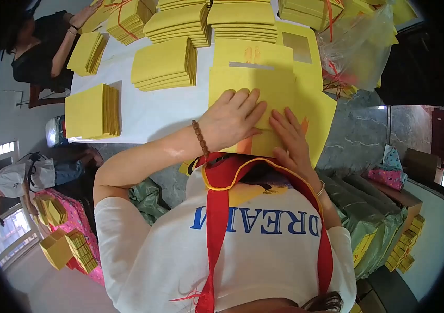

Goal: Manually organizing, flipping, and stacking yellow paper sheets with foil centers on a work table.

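Observation:
A yellow paper sheet [253, 81] lies folded over at the table's near edge in front of me. My left hand [232, 120], with a brown bead bracelet at its wrist, rests on it with fingers apart. Beside it, on the right part of the paper, my right hand [288, 140] lies with its fingers stretched out. Orange patches show on the paper near both hands. Beyond, another yellow piece [279, 55] with a grey strip along its near edge lies flat. Larger yellow sheets [318, 109] extend to the right underneath.
Stacks of folded yellow paper [162, 62] stand on the white tabletop [123, 68], with a nearer stack [90, 112] at left. A clear plastic bag [360, 49] hangs at the right. One person [45, 49] sits at the far left; another [39, 175] works beside a pink-covered surface [78, 224].

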`<state>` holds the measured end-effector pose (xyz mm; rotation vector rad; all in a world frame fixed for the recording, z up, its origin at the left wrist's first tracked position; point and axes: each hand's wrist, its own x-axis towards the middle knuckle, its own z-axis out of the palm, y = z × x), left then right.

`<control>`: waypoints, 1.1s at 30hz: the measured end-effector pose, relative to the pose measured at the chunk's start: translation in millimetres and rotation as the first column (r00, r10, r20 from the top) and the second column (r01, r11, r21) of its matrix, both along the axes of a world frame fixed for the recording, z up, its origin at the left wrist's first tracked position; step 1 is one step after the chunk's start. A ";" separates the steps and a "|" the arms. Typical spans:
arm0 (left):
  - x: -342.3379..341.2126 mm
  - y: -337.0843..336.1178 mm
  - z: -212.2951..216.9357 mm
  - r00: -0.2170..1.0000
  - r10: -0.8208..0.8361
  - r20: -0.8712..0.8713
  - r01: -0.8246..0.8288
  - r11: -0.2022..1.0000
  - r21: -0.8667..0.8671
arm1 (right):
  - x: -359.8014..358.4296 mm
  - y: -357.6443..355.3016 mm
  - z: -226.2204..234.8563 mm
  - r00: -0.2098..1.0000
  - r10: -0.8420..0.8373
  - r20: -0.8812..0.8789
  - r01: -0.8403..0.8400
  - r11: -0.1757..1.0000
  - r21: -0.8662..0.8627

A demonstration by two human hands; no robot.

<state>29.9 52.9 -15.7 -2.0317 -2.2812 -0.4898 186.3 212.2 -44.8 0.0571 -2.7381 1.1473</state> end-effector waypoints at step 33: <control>-184.0 -125.2 -84.8 0.786 0.548 -0.287 -0.561 0.827 0.040 | -3.7 -5.6 -3.4 0.949 -0.301 -0.088 0.278 0.937 -0.211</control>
